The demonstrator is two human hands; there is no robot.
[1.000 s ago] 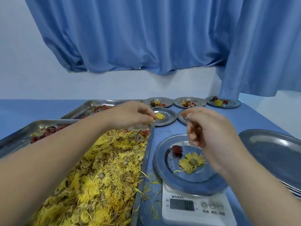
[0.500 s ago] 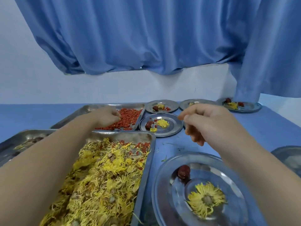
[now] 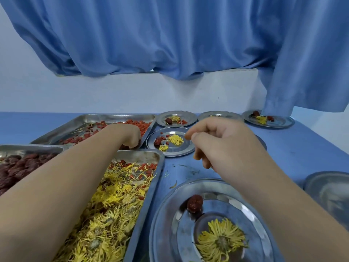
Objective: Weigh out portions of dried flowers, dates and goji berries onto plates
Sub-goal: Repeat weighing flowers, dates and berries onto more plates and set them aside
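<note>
Left hand [image 3: 130, 136] reaches into goji tray [image 3: 83, 122], fingers curled down among berries; grip contents hidden. Right hand [image 3: 224, 146] hovers, fingertips [image 3: 188, 136] pinched together.

Both forearms are bare right up to the frame edge, no sleeve showing on either. The left hand [image 3: 130, 136] wears no glove, ring or watch. Same with the right hand [image 3: 224, 146]: plain bare fingers, short nails, no wristband.

Shiny metal trays [image 3: 151, 174], plates [image 3: 162, 220]; matt blue cloth curtain [image 3: 170, 35].
</note>
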